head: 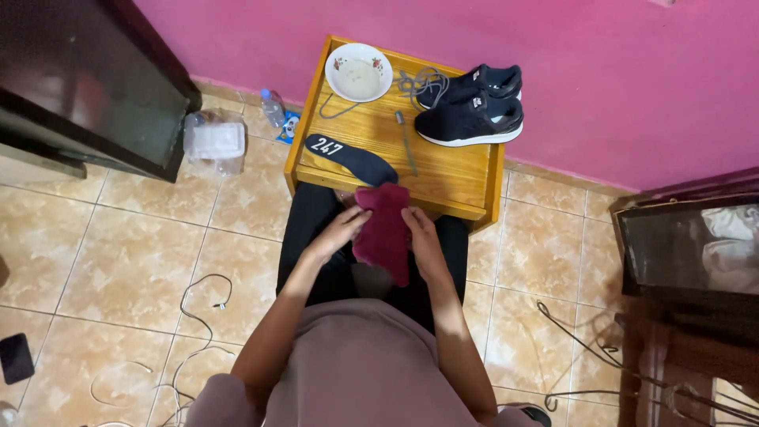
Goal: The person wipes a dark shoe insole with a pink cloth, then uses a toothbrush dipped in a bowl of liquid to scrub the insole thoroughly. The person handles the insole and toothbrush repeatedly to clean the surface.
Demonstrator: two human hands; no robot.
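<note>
Left hand [341, 229] is gripping the left edge of a maroon cloth [385, 231], fingers curled onto it; right hand [421, 237] is clasping its right edge. Just beyond the left hand, a dark insole [352, 156] is lying on the wooden table [458, 178]. Farther beyond the right hand, black sneakers [472, 107] are sitting.

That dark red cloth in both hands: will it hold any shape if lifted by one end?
Probably not. The dark red cloth sags below the left hand and right hand, so it looks floppy. It seems light, and likely not slippery, being soft fabric.
</note>
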